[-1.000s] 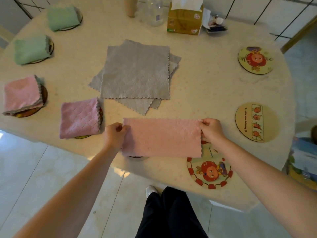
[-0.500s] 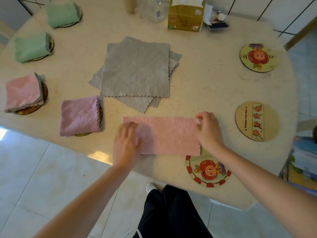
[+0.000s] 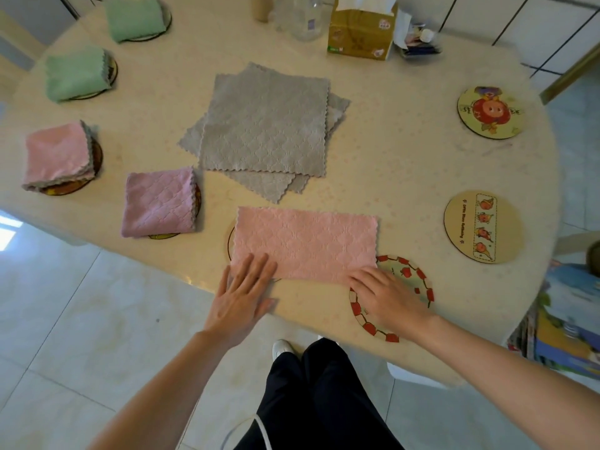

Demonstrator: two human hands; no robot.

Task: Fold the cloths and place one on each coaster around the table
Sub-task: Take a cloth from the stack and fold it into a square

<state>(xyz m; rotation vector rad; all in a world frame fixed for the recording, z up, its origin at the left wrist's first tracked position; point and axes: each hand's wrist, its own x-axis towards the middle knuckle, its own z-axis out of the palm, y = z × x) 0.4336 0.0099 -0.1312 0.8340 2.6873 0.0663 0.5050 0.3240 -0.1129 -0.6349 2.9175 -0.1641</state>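
A pink cloth (image 3: 305, 243), folded once into a long rectangle, lies flat near the table's front edge. It covers most of one coaster (image 3: 230, 237) at its left end. My left hand (image 3: 242, 293) rests flat, fingers spread, on its near left corner. My right hand (image 3: 388, 295) lies flat at its near right corner, over a red-rimmed apple coaster (image 3: 418, 280). Several unfolded grey cloths (image 3: 266, 131) are stacked mid-table. Two bare coasters sit at the right: a tan one (image 3: 483, 227) and a cartoon one (image 3: 490, 112).
Folded cloths sit on coasters along the left: a mauve one (image 3: 159, 206), a pink one (image 3: 56, 155) and two green ones (image 3: 76, 73) (image 3: 134, 16). A tissue box (image 3: 362, 30) and a clear bottle (image 3: 305, 17) stand at the back. The table edge (image 3: 308, 311) runs just below my hands.
Both hands slid from the cloth's far corners down to its near edge and flattened. The pink cloth stayed folded in place.
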